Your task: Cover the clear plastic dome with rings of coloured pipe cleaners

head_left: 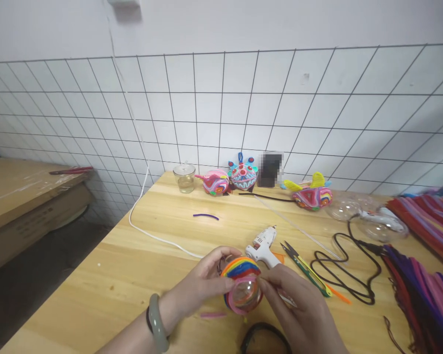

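Both hands, left and right, grip ball, wrapping stems; glue gun at 12 o'clock for tacking.

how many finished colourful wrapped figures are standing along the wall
3: a pink figure beside the glass jar, a blue-red figure right of it, and a yellow-winged figure further right. None looks hidden.

- The left hand is bare, with no ring or glove showing.
- A smooth, pale grey-green bangle circles the left wrist, with a thin dark band just beside it.
- The right hand is bare, and no sleeve shows on either forearm.
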`<state>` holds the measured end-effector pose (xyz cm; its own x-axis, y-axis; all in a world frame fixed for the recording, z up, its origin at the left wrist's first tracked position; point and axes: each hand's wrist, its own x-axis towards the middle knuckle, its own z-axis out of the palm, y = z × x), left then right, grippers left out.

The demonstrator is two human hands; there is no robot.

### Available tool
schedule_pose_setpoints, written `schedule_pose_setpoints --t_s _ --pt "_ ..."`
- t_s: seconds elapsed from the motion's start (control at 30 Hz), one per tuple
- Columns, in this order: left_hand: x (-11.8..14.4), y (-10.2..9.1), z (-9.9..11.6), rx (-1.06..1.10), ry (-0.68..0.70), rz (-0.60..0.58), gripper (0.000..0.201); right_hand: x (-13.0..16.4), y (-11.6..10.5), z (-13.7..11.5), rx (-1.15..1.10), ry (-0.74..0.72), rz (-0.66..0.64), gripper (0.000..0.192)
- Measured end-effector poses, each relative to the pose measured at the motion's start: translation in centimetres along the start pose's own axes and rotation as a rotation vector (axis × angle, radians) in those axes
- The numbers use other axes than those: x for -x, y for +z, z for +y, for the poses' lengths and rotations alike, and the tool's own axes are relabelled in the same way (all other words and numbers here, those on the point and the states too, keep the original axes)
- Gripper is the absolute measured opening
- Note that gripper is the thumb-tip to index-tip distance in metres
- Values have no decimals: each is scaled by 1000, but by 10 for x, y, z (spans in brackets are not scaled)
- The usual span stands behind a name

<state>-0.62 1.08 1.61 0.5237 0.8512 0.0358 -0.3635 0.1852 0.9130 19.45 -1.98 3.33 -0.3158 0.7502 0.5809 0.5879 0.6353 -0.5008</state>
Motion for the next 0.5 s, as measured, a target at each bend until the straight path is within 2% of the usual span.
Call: schedule_pose_setpoints --t_s 0.5 --pt "-2 -1 -3 35 41 -22 42 3 3 5 8 -1 9 12"
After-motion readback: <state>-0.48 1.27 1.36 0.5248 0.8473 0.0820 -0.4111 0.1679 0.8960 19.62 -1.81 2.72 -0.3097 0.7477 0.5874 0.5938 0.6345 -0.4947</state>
